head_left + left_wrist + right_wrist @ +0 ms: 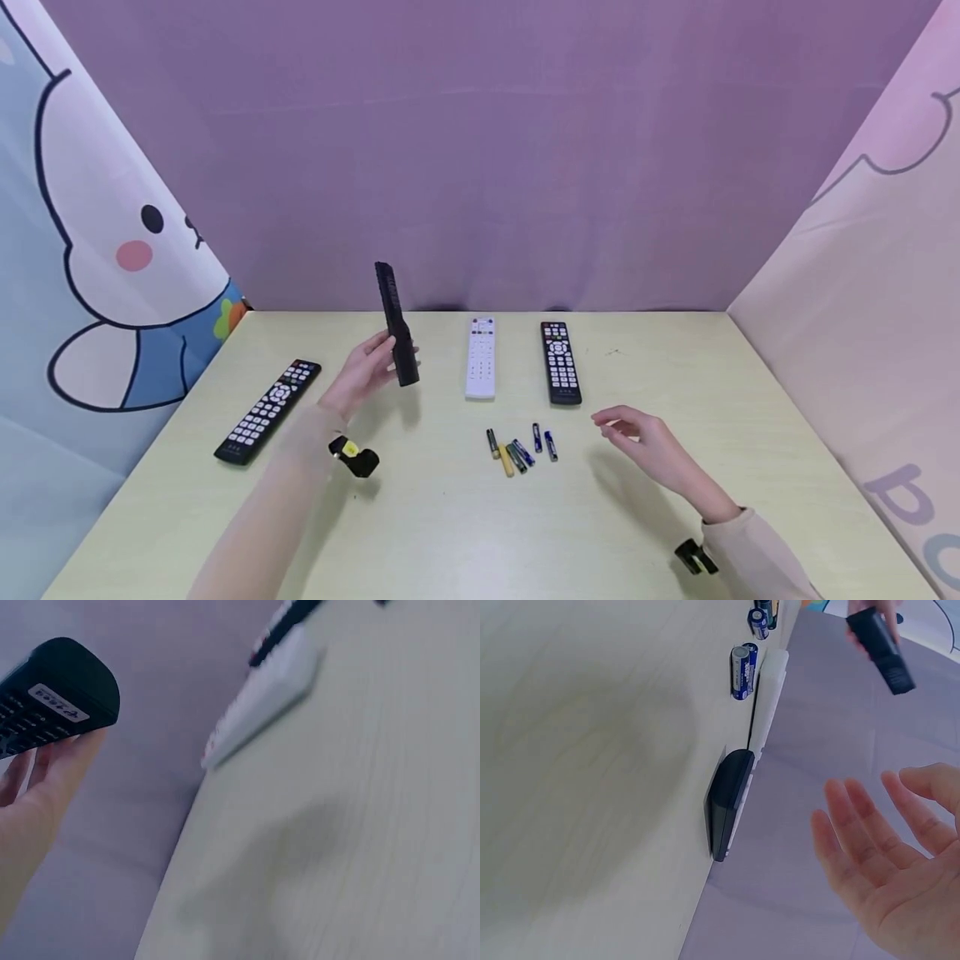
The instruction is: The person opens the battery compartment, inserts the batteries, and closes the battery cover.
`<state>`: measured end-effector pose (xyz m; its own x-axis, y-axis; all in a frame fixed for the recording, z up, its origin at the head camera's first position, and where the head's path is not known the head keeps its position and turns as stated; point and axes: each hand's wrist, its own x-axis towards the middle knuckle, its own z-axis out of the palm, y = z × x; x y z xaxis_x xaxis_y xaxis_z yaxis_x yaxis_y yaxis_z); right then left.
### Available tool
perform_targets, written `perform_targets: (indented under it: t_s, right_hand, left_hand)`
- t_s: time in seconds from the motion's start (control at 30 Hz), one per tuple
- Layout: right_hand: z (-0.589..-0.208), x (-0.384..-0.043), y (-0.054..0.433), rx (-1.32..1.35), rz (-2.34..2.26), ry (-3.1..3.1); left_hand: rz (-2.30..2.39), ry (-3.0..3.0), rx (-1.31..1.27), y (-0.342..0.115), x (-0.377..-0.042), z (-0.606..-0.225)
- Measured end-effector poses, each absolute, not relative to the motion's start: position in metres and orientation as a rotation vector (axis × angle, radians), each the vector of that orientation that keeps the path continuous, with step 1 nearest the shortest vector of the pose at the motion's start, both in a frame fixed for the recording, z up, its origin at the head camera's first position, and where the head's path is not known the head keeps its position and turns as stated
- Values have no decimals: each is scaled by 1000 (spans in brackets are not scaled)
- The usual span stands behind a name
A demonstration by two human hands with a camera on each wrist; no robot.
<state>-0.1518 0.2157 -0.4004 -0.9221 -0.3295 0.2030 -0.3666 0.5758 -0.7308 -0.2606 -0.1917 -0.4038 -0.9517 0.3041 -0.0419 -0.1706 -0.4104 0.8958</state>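
Note:
My left hand [365,372] grips a black remote control [397,329] near its lower end and holds it raised above the table, tilted on its edge. In the left wrist view the end of that remote [64,690] shows a pale label and rows of buttons. To the right, my right hand [641,442] hovers over the table with relaxed fingers and nothing in them; the right wrist view shows its bare palm [900,892]. Several batteries [517,454], green, blue and yellow, lie loosely grouped left of the right hand. Behind them rest a white remote [481,358] and another black remote [561,363].
One more black remote [267,412] lies slanted on the left part of the pale wooden table [450,533]. A purple cloth backdrop [480,167] rises behind the table's far edge. Printed cloth panels [112,275] stand on both sides.

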Motion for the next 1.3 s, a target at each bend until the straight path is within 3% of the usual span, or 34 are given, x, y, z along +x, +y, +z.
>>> perform_targets:
  t_s: [0.37,0.67,1.3]
  right_hand:
    - [-402,-151,215,603,1315,-2767]
    - [-396,-146,204,658,1316,-2742]
    - [-375,-131,137,929,1476,-2376]
  left_hand:
    - [2484,1283,374,-177,-235,-391]
    - [2543,1203,356,-168,-220,-385]
    - [2364,1225,691,-125,-182,-380]
